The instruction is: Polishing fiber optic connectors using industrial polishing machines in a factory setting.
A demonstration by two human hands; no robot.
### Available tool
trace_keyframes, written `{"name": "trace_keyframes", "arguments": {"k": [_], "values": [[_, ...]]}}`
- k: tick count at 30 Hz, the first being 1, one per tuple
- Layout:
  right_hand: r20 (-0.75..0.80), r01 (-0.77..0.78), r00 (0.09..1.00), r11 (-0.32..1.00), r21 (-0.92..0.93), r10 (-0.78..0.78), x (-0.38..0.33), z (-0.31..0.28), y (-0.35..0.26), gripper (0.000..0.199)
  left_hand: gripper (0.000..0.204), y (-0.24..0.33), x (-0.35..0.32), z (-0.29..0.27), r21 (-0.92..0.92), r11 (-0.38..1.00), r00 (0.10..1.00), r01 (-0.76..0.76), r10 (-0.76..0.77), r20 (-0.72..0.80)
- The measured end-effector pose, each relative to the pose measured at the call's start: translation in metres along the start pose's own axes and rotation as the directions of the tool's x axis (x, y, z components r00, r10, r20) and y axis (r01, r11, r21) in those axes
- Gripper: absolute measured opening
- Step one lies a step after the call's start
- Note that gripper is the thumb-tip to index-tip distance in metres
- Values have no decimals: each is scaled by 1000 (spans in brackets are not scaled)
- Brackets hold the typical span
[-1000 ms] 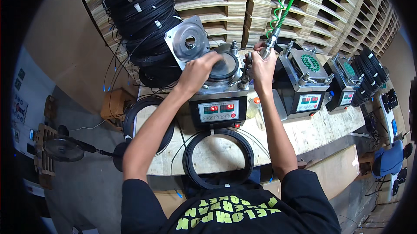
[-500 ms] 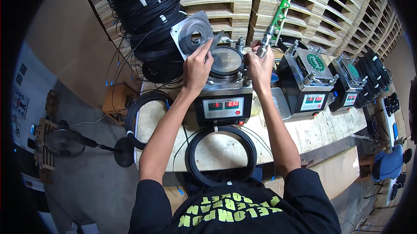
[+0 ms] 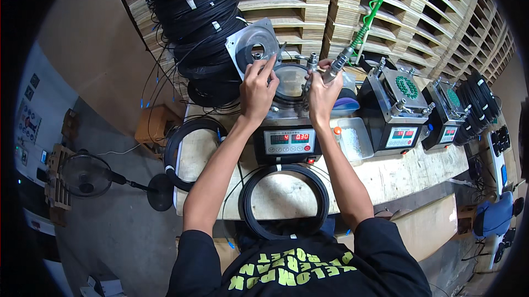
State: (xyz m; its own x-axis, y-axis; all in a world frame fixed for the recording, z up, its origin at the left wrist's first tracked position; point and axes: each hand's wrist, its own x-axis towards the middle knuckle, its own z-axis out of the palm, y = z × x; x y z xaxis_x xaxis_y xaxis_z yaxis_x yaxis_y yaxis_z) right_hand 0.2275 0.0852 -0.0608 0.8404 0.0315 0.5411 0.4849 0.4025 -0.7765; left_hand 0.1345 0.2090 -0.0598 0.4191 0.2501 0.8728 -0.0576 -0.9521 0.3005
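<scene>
In my left hand [image 3: 258, 90] is a square silver plate [image 3: 235, 50] with a round grey ring and a centre hole; it tilts up, gripped near its lower right edge. My right hand [image 3: 324, 95] is wrapped round a metal air blow gun [image 3: 334, 70] fed by a green coiled hose [image 3: 361, 33]. Both hands are over a benchtop machine [image 3: 289, 141] with a lit control panel. Its round grey platen [image 3: 292, 78] lies between them, the blow gun by its right side. The gun's nozzle end is hard to make out.
Two similar machines [image 3: 394, 106] stand to the right, green parts on top. A clear plastic tray [image 3: 356, 138] and blue-purple discs [image 3: 346, 104] sit beside my right forearm. Black cable coils [image 3: 247, 200] lie in front, with a tall cable stack [image 3: 193, 21] at the back left.
My right hand has moved left with the blow gun, closer to the platen. The plate stays raised in my left hand. The whole view has shifted slightly.
</scene>
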Motion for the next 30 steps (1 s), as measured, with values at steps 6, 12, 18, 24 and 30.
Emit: {"name": "trace_keyframes", "arguments": {"k": [6,12,18,24,30], "values": [[30,-77,997,990,120,74,-4,-2,-28,23,43,0,2,0,14,1000,1000,-18,18,6],[68,-94,994,988,123,86,12,-24,-46,24,43,9,9,-15,-10,997,971,-77,77,224],[60,-132,990,986,104,126,28,-54,-51,25,42,-4,19,-22,-160,987,648,4,120,753],[90,-165,984,978,127,155,30,-69,-43,31,37,-16,28,-16,-174,983,505,56,123,854],[93,-180,982,972,152,167,28,-62,-45,25,37,-19,37,-4,-209,976,503,56,154,850]]}}
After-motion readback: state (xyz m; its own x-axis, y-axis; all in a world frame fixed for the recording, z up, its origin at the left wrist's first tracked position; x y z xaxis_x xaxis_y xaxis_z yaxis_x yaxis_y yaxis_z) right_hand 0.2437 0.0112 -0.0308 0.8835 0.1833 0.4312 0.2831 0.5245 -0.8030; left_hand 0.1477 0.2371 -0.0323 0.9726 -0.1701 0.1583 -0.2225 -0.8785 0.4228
